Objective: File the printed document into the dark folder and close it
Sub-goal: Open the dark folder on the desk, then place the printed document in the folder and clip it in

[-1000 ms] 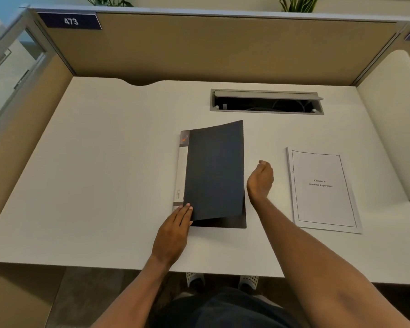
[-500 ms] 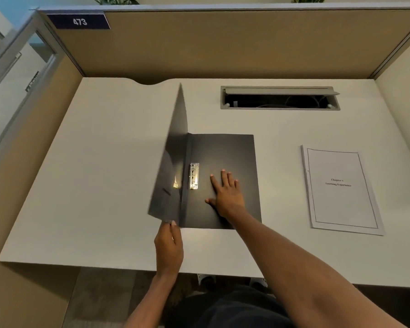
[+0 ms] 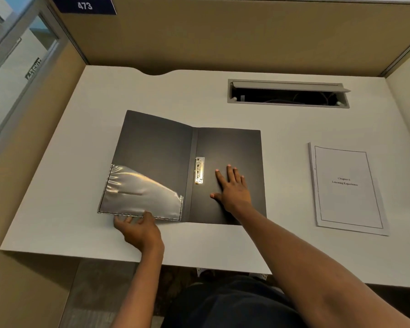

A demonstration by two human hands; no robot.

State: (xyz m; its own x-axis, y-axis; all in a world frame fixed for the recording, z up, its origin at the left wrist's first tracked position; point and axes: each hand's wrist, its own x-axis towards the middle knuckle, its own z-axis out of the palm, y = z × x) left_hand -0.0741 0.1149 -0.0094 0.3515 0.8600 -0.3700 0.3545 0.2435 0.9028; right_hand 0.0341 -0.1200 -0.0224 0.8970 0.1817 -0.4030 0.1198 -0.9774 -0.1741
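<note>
Head view shows the dark folder (image 3: 230,150) lying open on the white desk (image 3: 81,162), its metal clip (image 3: 199,170) beside the spine. The right hand (image 3: 232,189) lies flat on the right panel, fingers spread. The left hand (image 3: 137,227) pinches the near edge of the left cover, just below the clear pocket (image 3: 142,195), thumb on top. The printed document (image 3: 346,188) sits well apart to the right, untouched. To do this step well, press the cover fully flat before letting go, then release the clip so the sheets slide under squarely.
</note>
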